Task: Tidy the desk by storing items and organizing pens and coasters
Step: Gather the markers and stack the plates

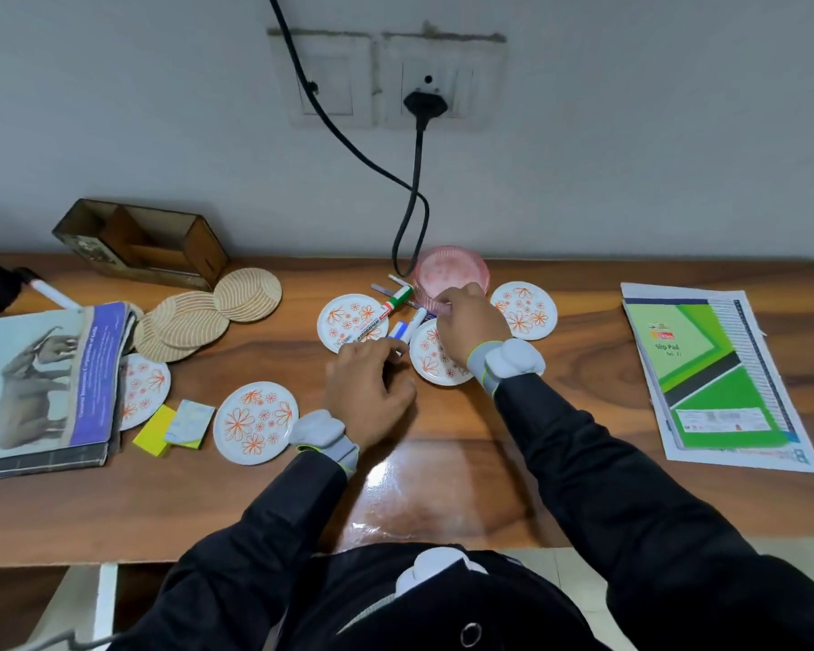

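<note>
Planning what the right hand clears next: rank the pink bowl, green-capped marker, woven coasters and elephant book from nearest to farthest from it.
1. pink bowl, gripped by the right hand, just behind it.
2. green-capped marker, just left.
3. woven coasters, farther left.
4. elephant book, far left.

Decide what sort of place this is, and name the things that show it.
Probably a home or office desk: a wooden organiser, whiteboard markers, a slip pad and wall sockets.

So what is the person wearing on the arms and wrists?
The left sleeve and right sleeve are black and long. The left wristband and right wristband are grey, with a padded pale module and yellow-green edging. No gloves.
</note>
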A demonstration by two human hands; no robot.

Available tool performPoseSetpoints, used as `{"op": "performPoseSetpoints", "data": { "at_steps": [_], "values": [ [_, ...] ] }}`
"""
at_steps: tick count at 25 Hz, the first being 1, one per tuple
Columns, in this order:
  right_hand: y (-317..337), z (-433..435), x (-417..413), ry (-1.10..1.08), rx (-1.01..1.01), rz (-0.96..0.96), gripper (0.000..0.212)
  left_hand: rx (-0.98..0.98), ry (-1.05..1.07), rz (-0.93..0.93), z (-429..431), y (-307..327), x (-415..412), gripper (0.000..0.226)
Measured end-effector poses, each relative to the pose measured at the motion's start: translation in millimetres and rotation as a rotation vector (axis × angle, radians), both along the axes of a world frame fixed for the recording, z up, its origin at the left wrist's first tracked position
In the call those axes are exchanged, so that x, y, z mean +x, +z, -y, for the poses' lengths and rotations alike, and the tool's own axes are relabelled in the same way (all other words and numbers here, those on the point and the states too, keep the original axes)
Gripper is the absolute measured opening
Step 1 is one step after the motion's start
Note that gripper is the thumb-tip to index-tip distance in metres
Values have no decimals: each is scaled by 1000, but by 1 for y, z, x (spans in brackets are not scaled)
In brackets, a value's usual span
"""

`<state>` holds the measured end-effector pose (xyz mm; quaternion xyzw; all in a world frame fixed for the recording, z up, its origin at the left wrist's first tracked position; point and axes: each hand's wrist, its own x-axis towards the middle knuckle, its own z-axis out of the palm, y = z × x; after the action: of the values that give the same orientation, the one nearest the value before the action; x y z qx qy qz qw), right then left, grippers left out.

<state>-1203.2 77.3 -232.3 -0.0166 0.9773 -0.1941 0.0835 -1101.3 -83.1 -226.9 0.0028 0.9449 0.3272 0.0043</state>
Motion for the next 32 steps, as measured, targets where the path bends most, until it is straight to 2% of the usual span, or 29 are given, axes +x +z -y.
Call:
{"op": "performPoseSetpoints", "data": {
  "at_steps": [6, 11, 14, 17, 24, 28, 32],
  "values": [
    [16, 2, 14, -18, -32, -109, 16, -2, -6, -2, 2, -4, 5, 38],
    [33, -7, 77, 139, -54, -137, 16, 10, 48, -60, -11, -13, 14, 28],
    [34, -14, 123, 225, -121, -135, 14, -80, 71, -88, -7, -19, 20, 24],
    [30, -26, 150, 279, -167, -85, 12, -96, 117, -124, -3, -19, 27, 29],
    [8, -30, 159, 416, -168, 27, 17, 73, 295, -177, -13, -21, 55, 40],
    [3, -32, 156, 475, -149, 38, 21, 60, 293, -189, -18, -27, 64, 43],
    [4, -37, 154, 494, -247, -4, 26, 31, 359, -137, -24, -32, 67, 46]
  ]
}}
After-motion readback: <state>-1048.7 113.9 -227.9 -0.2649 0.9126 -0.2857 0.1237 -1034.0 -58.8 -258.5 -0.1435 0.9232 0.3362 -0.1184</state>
